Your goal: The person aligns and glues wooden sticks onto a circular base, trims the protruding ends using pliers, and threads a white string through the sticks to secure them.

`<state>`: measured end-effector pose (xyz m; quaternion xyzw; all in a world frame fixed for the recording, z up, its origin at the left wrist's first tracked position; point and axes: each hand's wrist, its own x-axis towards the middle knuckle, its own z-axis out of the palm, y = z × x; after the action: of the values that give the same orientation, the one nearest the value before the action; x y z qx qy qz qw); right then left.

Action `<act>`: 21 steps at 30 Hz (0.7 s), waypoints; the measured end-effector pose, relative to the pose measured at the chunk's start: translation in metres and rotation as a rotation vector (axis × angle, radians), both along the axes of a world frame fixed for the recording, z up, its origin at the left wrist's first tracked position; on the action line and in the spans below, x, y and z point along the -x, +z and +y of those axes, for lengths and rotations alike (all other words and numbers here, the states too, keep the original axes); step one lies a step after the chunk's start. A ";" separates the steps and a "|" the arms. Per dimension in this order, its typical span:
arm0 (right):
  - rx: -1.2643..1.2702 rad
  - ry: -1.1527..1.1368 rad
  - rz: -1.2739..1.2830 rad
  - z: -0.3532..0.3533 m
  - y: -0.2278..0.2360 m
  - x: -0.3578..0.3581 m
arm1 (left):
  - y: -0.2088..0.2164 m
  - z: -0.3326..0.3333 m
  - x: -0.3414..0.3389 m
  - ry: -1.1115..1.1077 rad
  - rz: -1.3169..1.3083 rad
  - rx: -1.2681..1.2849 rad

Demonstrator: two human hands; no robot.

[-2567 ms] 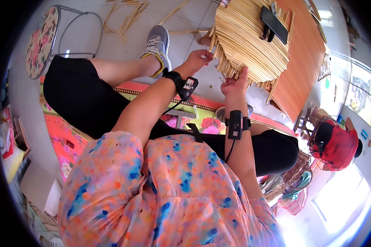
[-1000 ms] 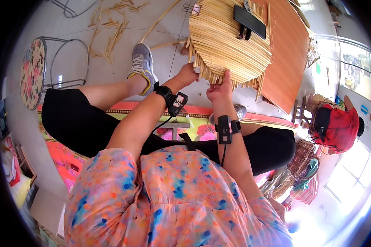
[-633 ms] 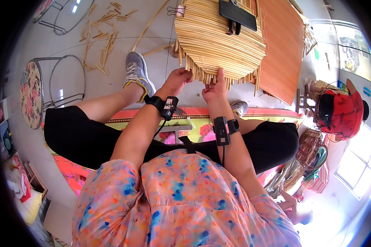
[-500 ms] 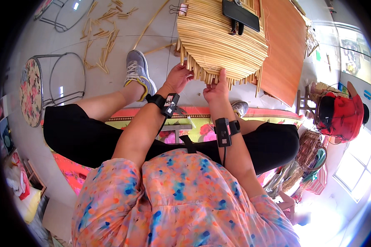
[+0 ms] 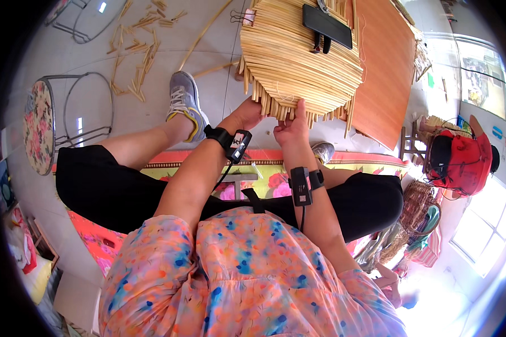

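Observation:
A panel of pale reed sticks point(image 5: 303, 70) laid side by side, with stepped stick ends along its near edge, lies in front of me at the top of the view. My left hand point(image 5: 247, 114) is at that near edge, fingers bent inward against the stick ends; the fingertips are partly hidden. Beside it, my right hand point(image 5: 293, 128) grips the edge, thumb lying up over the sticks and the other fingers curled beneath. A thin thread point(image 5: 284, 96) loops over the reeds near my hands. Both my wrists carry black strapped boxes.
A black phone point(image 5: 327, 26) on a holder rests on the panel, and a binder clip point(image 5: 243, 16) grips its left corner. Beneath extends a brown board point(image 5: 382, 73). Cut reed pieces point(image 5: 146, 62) litter the floor at left, near a round floral stool point(image 5: 39, 126). A wicker basket point(image 5: 420, 208) stands right.
My left hand has moved slightly right along the near edge, and its fingers have drawn together. The right hand keeps its hold, thumb still on top. The whole view has shifted a little.

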<state>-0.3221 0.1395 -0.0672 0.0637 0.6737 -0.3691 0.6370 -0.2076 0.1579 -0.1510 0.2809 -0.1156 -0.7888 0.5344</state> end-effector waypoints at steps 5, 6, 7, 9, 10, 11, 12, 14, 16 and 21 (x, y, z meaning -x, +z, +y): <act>0.030 -0.022 -0.040 0.000 0.000 0.000 | 0.003 -0.001 -0.004 0.033 -0.075 0.005; 0.039 -0.017 -0.061 0.001 -0.002 0.001 | 0.002 -0.001 -0.005 0.022 -0.103 0.018; 0.048 -0.012 -0.082 0.001 -0.003 0.002 | 0.001 -0.001 -0.006 0.011 -0.131 0.030; 0.033 -0.021 -0.075 0.000 -0.004 0.002 | 0.004 -0.003 -0.007 -0.035 -0.219 0.016; 0.025 -0.027 -0.070 -0.001 -0.004 0.003 | 0.010 -0.004 -0.007 -0.059 -0.262 0.009; 0.022 -0.036 -0.065 -0.001 -0.003 0.004 | 0.015 -0.006 -0.007 -0.055 -0.350 0.024; 0.019 -0.041 -0.061 -0.001 -0.002 0.003 | 0.021 -0.007 -0.006 -0.048 -0.439 0.038; 0.007 -0.048 -0.062 -0.003 0.000 0.002 | 0.026 -0.010 -0.004 -0.038 -0.572 0.067; -0.016 -0.042 -0.077 -0.004 0.002 0.000 | 0.020 -0.010 -0.003 -0.028 -0.665 0.090; -0.055 -0.058 -0.078 -0.004 0.007 -0.003 | -0.022 -0.009 0.004 -0.162 -1.317 0.470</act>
<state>-0.3194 0.1355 -0.0601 0.1149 0.6560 -0.3662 0.6499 -0.2117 0.1487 -0.1735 0.5677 -0.6031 -0.4461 0.3392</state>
